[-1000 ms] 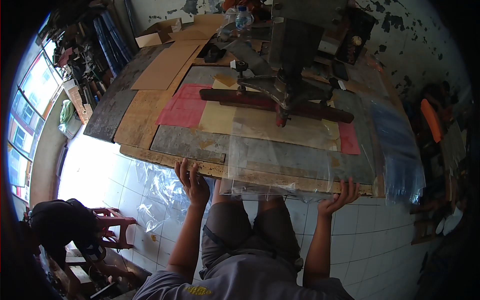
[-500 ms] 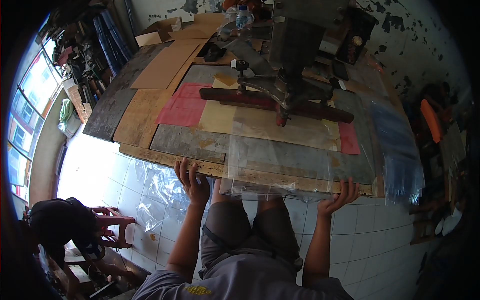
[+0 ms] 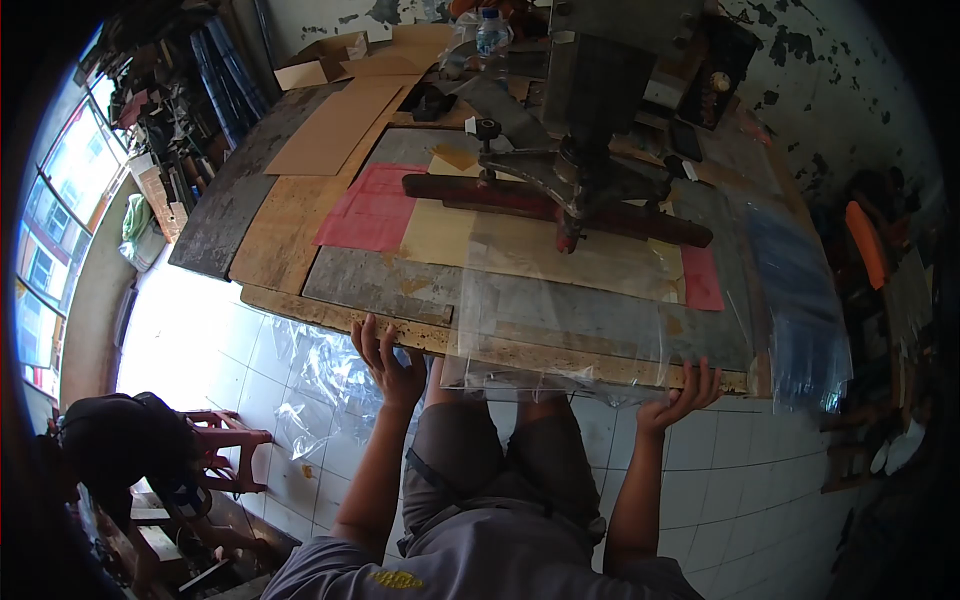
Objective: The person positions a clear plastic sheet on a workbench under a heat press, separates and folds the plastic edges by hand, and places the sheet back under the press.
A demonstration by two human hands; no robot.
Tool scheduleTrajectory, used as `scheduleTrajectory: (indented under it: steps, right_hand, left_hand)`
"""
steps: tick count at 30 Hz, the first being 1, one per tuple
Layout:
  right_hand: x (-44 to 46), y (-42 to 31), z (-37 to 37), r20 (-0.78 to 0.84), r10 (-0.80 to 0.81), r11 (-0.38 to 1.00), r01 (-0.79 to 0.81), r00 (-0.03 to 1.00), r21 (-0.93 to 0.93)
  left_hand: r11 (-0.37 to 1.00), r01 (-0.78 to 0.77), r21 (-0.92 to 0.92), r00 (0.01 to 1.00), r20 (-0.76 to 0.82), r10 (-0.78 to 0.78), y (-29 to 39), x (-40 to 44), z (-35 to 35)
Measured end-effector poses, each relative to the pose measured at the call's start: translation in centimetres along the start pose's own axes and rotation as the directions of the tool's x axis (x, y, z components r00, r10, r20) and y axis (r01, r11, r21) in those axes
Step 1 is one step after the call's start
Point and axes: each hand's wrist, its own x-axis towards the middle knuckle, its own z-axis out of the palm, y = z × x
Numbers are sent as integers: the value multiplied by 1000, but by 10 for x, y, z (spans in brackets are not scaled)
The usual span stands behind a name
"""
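Peeling wall point(image 3: 835, 105), tiled floor point(image 3: 735, 440), scuffed worktable point(image 3: 275, 225), left hand point(image 3: 393, 372) and right hand point(image 3: 680, 398) on its edge, fingers spread

Over the feed I'm seeing a grey short-sleeved shirt point(image 3: 500, 545) carrying a yellow emblem point(image 3: 396, 579) near seven o'clock, dark shorts point(image 3: 458, 450) at six.

The setting was a small workshop, as evidenced by a heavy press-like metal machine point(image 3: 600, 90) above a scarred wooden workbench point(image 3: 280, 228), clear plastic sheets point(image 3: 800, 310), flat cardboard point(image 3: 335, 135) and a peeling wall point(image 3: 815, 85).
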Motion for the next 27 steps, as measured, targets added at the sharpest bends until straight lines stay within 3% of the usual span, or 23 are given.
scheduleTrajectory:
  steps: [27]
  right_hand:
    - [1,1,3,-41,-26,1000,25,999,-7]
  left_hand:
    - [1000,-19,-11,999,-39,18,-3,-3,7]
